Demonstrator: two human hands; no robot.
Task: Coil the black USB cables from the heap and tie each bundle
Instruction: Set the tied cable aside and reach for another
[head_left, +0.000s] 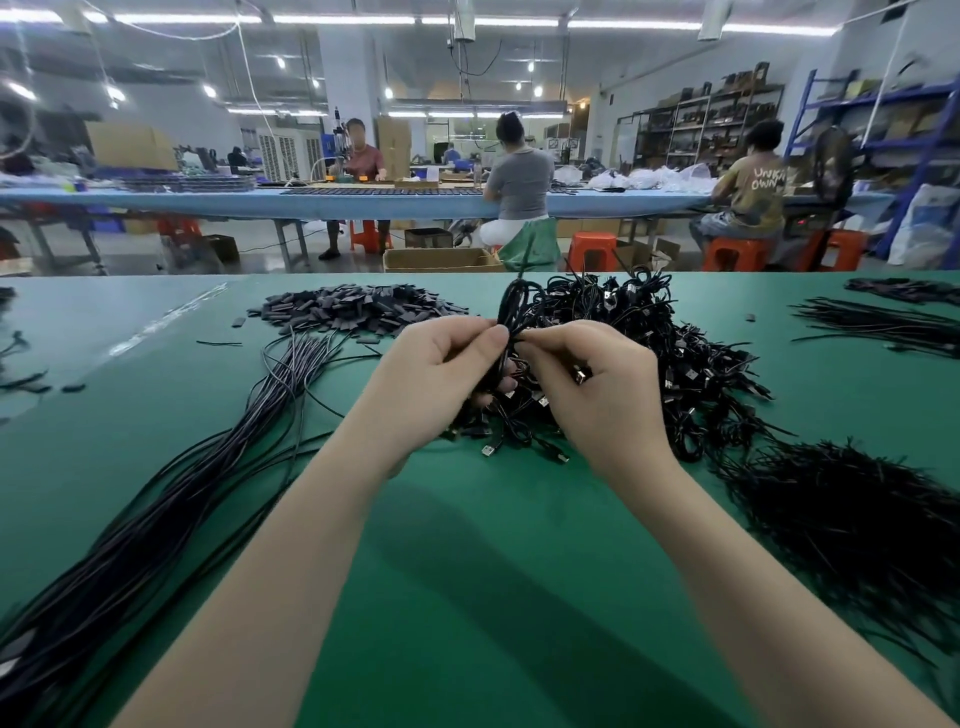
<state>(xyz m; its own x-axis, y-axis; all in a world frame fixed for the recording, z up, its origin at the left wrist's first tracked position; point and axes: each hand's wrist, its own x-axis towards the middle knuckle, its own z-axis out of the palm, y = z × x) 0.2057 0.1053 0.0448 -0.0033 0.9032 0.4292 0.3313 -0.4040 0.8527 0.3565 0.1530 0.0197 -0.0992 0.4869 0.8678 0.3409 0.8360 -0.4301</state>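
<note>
Along the left edge of the green mat-covered worktop (467, 571) a long sheaf of straight black uncoiled cables (171, 499) runs from the near left corner toward the middle. Beyond its far end, near the far edge, lies a low pile of small flat dark-grey rectangular tabs (358, 309).

The left hand (441, 374) is raised just above the worktop's middle, fingers curled, thumb and forefinger pinched on the waist of a coiled black USB cable bundle (511, 312). The bundle's loops stand up and away from the fingers toward the far edge, so its long axis runs roughly near-to-far, nearly upright. Its lower end disappears behind both hands. The right hand (597, 384) meets it from the other side, fingertips touching the same waist beside the left thumb, its fingers curled and closed on something thin and black; whether that is a tie or a strand of cable I cannot tell. Both hands are equally near, so the tying looks set to happen right at that pinch point.

Directly behind and below the hands sits the tangled heap of black USB cables with silver plugs (675, 364). At the right edge lies a bristly mass of thin black wire ties (852, 519), with another loose spray (883, 325) near the far right corner.
</note>
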